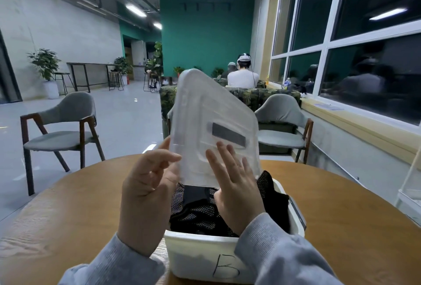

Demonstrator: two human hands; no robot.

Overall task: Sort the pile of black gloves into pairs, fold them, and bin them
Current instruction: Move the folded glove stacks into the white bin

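A white plastic bin point(205, 259) marked "B" stands on the round wooden table point(341, 216), right in front of me. Black gloves point(198, 211) with white grip dots fill it; one glove edge point(266, 184) sticks up over the far rim. Above the bin I hold its translucent lid point(211, 125) almost upright, tilted away. My left hand point(145, 184) grips the lid's lower left edge between thumb and fingers. My right hand point(237, 184) lies flat with fingers spread against the lid's near face.
Grey chairs stand beyond the table at the left point(61, 129) and right point(282, 125). A person in white point(242, 77) sits behind a patterned sofa point(262, 98). Windows run along the right wall. A white frame point(410, 193) shows at the table's right edge.
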